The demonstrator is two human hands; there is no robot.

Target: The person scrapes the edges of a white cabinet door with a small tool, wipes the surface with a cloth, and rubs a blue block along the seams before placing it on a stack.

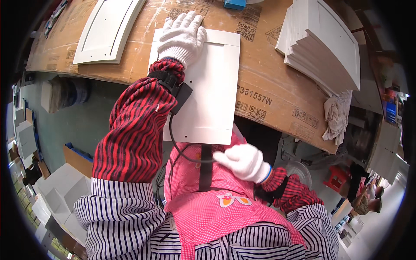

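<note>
A white framed panel (208,91) with small dark holes lies on the cardboard-covered table, its near end jutting past the table's front edge toward my body. Flat on its far end rests my left hand (182,37) in a white knit glove, fingers stretched out. My right hand (242,162), gloved the same way, is held just below the panel's near right corner, in front of the pink apron (225,208). Its fingers are curled in; whatever they may hold is hidden. From a black box (182,99) at my left wrist a dark cable runs down.
To the left on the table lies another white panel (106,32). A tall stack of white panels (325,47) leans at the right, with a crumpled cloth (336,116) by the table's edge. Something small and blue (235,4) sits at the far side. A red stool (338,178) stands on the floor.
</note>
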